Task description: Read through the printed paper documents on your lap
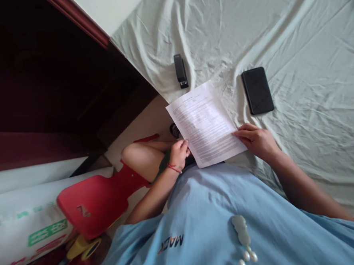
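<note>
A printed sheet of paper [205, 122] lies tilted at the edge of a bed covered in a pale green sheet [294, 41]. My left hand [178, 153], with a red string at the wrist, pinches the paper's left edge near its lower corner. My right hand [257, 140] grips the paper's right edge, fingers curled over it. A black stapler [181, 70] lies on the sheet just beyond the paper's top corner. A black phone [257, 90] lies face up to the right of the paper.
Dark wooden furniture [56, 76] fills the upper left. A red plastic piece [94, 203] and a white printed bag [20, 226] lie at lower left beside my bare knee [139, 158]. My blue shirt [224, 225] fills the foreground.
</note>
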A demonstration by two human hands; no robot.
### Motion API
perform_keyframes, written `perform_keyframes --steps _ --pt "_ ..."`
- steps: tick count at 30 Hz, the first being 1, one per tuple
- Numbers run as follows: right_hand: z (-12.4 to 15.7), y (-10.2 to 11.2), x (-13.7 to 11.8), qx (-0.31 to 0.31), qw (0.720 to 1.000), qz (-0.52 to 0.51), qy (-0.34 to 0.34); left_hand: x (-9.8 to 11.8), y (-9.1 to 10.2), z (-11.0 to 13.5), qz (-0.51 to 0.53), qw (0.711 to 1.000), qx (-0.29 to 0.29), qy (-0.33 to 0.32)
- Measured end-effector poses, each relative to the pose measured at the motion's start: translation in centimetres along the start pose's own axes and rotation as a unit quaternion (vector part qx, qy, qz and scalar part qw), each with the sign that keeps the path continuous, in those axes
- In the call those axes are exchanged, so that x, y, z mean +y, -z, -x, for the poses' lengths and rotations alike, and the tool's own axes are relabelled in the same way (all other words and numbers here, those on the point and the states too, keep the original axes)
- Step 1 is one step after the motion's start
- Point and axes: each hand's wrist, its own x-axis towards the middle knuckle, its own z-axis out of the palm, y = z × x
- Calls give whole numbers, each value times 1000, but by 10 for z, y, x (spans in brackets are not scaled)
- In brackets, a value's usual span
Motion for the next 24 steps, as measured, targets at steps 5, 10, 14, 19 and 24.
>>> perform_keyframes --steps 5,10,14,19,24 --pt "0 0 1 11 1000 -21 1 -20 5 32 -31 999 -35 -9" --pt "2 -7 3 53 998 -41 -1 0 11 45 8 997 -75 -2" --pt "8 -11 -3 76 996 -40 -32 14 11 47 35 994 -101 12" --pt "15 -13 -16 97 988 -26 -116 19 12 41 35 993 -104 32" --pt "18 -12 -22 98 982 -58 -149 15 17 32 13 993 -106 44"
